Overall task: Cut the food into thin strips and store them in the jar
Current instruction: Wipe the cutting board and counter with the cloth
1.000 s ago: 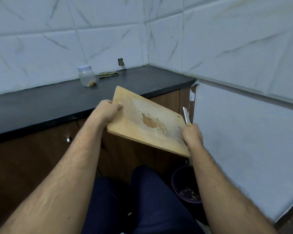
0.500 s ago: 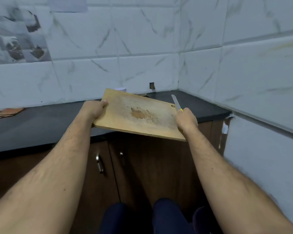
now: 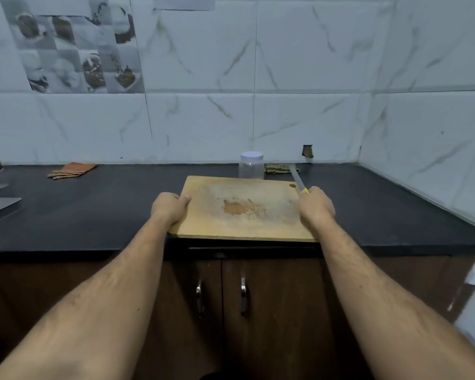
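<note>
While both hands (image 3: 170, 208) clasp the board (image 3: 242, 208), jar (image 3: 251, 165) stands beyond.

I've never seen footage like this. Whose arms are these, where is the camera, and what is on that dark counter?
There is no machine here: a person wears a wide-angle camera on the head, looking forward and down, so the two bare arms are the wearer's own. The left hand grips the left edge of a wooden cutting board, which sits at the front edge of the black countertop; whether it lies fully flat I cannot tell. The right hand is at the board's right edge and holds a knife, blade pointing away. The board bears only a brownish stain. Behind it stands a clear jar with a white lid. A folded orange cloth lies further left, and below are brown cabinet doors.
</note>
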